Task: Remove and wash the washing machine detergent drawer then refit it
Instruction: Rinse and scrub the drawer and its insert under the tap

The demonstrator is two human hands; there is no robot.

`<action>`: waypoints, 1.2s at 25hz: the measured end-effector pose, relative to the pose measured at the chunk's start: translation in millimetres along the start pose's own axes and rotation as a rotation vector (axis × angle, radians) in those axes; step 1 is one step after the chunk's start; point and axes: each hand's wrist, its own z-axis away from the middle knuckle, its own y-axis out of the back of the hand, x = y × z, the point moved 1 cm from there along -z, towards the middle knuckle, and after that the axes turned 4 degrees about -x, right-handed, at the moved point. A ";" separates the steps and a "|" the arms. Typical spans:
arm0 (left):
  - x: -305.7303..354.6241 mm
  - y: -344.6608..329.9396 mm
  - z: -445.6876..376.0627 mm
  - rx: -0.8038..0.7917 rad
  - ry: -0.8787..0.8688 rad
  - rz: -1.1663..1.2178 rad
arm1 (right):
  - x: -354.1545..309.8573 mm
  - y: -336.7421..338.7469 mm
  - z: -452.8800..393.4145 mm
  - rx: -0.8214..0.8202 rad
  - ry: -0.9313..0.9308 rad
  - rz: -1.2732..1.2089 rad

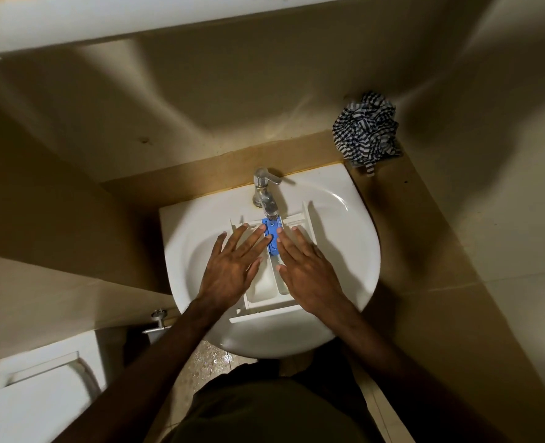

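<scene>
The white detergent drawer [266, 289] lies in the white sink [354, 251], its front panel toward me and its far end under the chrome tap [264, 193]. A blue insert [272, 231] sits in its middle compartment, right below the spout. My left hand [233, 266] lies flat over the drawer's left side, fingers straight and spread. Over the right side, my right hand [306, 270] lies flat too, fingertips reaching the blue insert. Both hands cover much of the compartments. I cannot tell whether water is running.
A crumpled black-and-white striped cloth [365, 132] sits on the beige ledge behind the sink at the right. A white toilet [38, 401] stands at the lower left, with a chrome wall valve [157, 321] beside it. The floor under the sink looks wet.
</scene>
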 end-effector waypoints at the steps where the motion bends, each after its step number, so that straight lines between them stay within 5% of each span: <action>1: -0.4 -1.8 0.4 0.020 0.001 0.014 | 1.2 -1.4 4.4 0.021 0.010 0.003; 10: -5.0 -4.5 -1.4 0.010 -0.001 0.071 | -13.5 4.8 -4.7 -0.032 -0.101 -0.144; 17: 3.8 -7.9 -3.0 0.014 0.106 0.167 | -3.9 5.2 9.3 0.013 0.081 -0.156; 20: 6.1 -11.8 -2.2 0.021 0.152 0.242 | -6.6 10.2 -7.0 0.046 0.015 -0.196; 30: 3.2 -9.4 -5.2 -0.024 0.119 0.118 | -27.4 8.0 8.7 -0.053 -0.042 -0.167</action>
